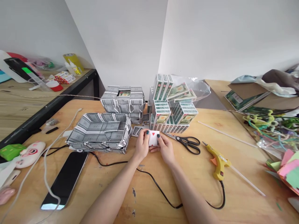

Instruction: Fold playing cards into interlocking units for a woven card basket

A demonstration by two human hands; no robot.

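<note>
Between my two hands is a white playing card point(153, 138) with red hearts, its face turned toward me. My left hand point(142, 145) pinches its left edge, thumb on the face. On the other side my right hand point(165, 148) grips the right edge with thumb and fingers. Just behind my hands a few loose cards point(137, 131) lie face down. An open box built from folded cards point(99, 132) stands to the left, and a taller card-built block point(123, 100) is behind it. Black-handled scissors point(190, 143) lie right of my right hand.
Stacked packs of cards point(174, 113) rise at the back. A yellow glue gun point(219, 163) with its black cable rests at the right, near a thin white stick point(227, 134). A phone point(66, 179) and white cables are at the left. Colored paper point(288, 171) lies far right.
</note>
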